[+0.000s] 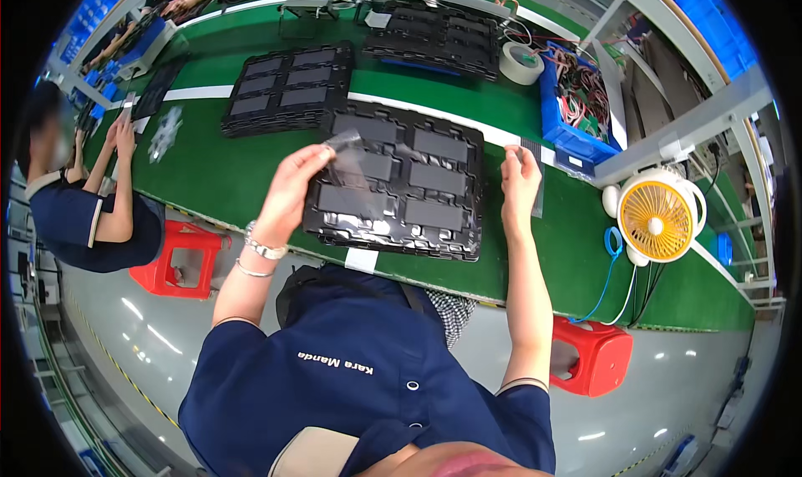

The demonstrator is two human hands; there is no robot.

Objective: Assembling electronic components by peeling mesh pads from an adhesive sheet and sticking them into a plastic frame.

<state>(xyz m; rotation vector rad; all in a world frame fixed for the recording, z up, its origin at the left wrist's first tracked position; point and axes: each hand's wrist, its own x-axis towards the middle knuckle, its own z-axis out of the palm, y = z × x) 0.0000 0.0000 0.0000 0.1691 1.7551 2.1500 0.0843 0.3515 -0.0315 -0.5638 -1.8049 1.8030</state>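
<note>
A stack of black plastic trays [394, 233] lies at the table edge before me, its top tray carrying several dark rectangular panels [439, 145] in two columns. My left hand [294, 185] is at the stack's left side, thumb and fingers pinching a piece of clear plastic film [351, 164]. That film hangs over the left column of panels. Right of the stack, my right hand [520, 176] is closed at the fingertips beside a narrow dark strip [538, 195] on the green table. Whether the fingertips grip this strip cannot be made out.
More black tray stacks [288, 88] [434, 38] stand farther back. To the right are a tape roll [520, 63], a blue bin [576, 101] of wires and a yellow-white fan [656, 218] with cables. At left, a co-worker [92, 218] handles something near crumpled clear plastic [165, 134].
</note>
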